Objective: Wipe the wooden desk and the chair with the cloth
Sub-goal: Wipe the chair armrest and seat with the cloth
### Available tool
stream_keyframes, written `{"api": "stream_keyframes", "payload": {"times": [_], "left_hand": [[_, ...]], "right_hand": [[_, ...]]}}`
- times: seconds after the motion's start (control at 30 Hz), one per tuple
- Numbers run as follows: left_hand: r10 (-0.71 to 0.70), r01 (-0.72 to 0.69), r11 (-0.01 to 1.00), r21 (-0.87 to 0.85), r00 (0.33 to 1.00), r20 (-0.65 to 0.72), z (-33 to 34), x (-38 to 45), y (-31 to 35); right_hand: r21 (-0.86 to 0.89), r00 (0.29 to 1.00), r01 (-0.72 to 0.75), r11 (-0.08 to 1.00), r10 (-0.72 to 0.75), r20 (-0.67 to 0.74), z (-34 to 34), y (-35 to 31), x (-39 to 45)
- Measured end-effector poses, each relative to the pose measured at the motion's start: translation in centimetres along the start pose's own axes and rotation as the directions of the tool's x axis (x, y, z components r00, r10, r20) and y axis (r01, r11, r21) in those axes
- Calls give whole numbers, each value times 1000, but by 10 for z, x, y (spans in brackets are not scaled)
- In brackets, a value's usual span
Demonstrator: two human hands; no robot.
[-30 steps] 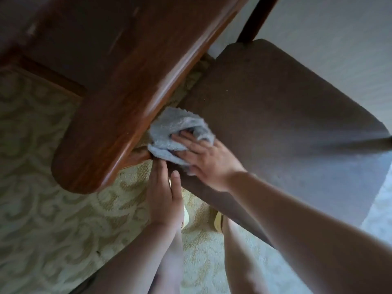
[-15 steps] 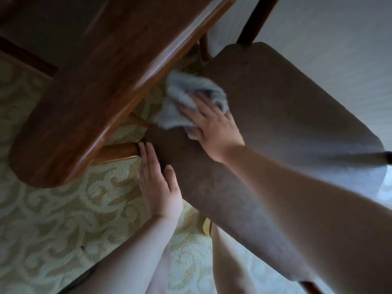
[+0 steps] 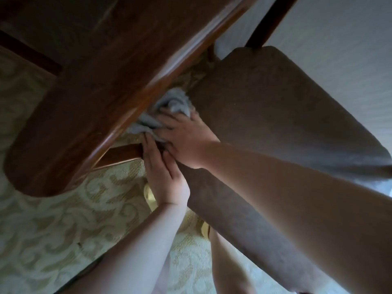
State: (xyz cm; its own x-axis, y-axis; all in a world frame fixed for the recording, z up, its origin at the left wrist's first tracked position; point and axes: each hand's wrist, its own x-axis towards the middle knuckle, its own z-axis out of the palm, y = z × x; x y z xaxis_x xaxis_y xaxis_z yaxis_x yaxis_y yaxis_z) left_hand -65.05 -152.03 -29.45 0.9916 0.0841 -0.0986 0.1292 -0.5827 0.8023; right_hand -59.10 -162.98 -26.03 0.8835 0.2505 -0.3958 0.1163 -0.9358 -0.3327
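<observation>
While both hands meet at the chair's corner, a cloth bunches there.
Left hand [image 3: 164, 177] lies with straight fingers flat on the brown fabric seat [image 3: 265, 128]; right hand [image 3: 186, 136] presses the crumpled grey terry cloth [image 3: 169, 107] against the seat edge, beneath the rounded, glossy wooden desk [image 3: 89, 96].

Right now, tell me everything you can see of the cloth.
The cloth is pale grey-blue and looks like soft terry. It is bunched and creased, not spread flat, and partly blurred. It sits at the left edge of the brown upholstered chair seat, just under the rim of the wooden desk. The right hand lies on top of it, fingers over its folds. The left hand rests on the seat's corner, fingertips reaching the cloth's lower edge.
</observation>
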Motion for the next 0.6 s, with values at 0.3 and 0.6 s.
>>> {"api": "stream_keyframes", "payload": {"times": [0.3, 0.6], "left_hand": [[229, -235, 970, 70, 970, 78, 21, 29, 37], [332, -379, 908, 179, 911, 244, 45, 34, 41]], "right_hand": [[343, 648, -584, 736, 677, -349, 38, 16, -56], [432, 613, -635, 641, 758, -223, 10, 99, -59]]}}
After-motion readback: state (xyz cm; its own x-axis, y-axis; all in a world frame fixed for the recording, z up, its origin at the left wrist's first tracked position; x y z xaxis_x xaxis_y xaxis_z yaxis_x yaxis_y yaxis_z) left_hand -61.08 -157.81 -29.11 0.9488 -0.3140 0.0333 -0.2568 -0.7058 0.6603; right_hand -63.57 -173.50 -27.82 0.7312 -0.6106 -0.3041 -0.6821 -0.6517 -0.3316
